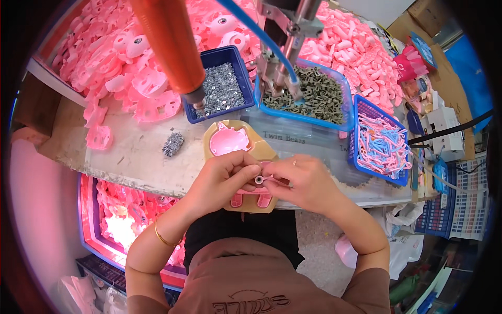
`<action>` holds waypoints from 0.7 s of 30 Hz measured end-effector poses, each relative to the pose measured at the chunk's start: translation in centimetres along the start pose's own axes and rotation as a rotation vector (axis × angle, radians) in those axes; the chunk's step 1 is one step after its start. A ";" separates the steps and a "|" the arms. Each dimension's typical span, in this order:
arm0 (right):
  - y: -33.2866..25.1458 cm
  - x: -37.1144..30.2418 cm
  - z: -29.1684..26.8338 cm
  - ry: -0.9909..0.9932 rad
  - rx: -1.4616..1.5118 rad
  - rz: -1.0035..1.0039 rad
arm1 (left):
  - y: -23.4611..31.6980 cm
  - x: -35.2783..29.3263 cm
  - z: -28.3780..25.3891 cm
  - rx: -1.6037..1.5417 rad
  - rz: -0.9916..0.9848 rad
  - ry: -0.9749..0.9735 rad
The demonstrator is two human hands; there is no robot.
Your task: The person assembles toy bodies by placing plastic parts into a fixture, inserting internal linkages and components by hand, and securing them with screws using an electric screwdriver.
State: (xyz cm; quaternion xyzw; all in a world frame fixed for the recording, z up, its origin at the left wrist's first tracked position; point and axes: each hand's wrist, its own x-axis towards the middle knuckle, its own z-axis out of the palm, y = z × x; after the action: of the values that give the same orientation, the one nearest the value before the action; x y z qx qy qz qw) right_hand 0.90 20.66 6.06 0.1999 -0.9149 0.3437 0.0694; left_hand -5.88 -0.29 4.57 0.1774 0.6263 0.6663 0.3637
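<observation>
On a tan holding fixture [274, 203] at the bench's front edge, both my hands meet over a pink plastic part [236, 200] with leg-like ends. My left hand [226, 178] has its thumb and forefinger pressed together beside a small pale ring [259, 180] with a dark centre; what sits between those fingertips is hidden. From the right, my right hand [306, 183] pinches a thin pink plastic piece [277, 181] that reaches toward the ring; whether the two are joined I cannot tell. A rounded pink shell [228, 141] rests in the fixture's far hollow.
An orange power screwdriver [170, 47] hangs overhead beside a metal press arm [285, 68]. Behind the fixture stand a navy tray of screws [222, 86] and a blue-rimmed tub of dark metal pieces [319, 97]. A blue basket [379, 174] holds pink and blue sticks. Pink parts [125, 68] heap behind.
</observation>
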 end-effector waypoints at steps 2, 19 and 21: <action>-0.1 0.3 0.4 0.014 -0.062 -0.043 | 0.3 -0.2 -0.3 0.021 -0.022 -0.005; -0.7 4.1 4.1 -0.278 -0.263 0.091 | -1.6 -2.7 -3.2 1.097 0.722 0.307; -0.7 4.7 3.9 -0.326 -0.281 0.089 | -1.7 -3.2 -3.1 1.177 0.748 0.223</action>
State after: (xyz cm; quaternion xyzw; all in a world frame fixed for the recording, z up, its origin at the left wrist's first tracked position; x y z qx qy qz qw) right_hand -3.04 16.13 4.73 0.2007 -0.9609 0.1786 -0.0673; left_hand -5.48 -4.83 3.16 0.4785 0.8133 0.3113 -0.1125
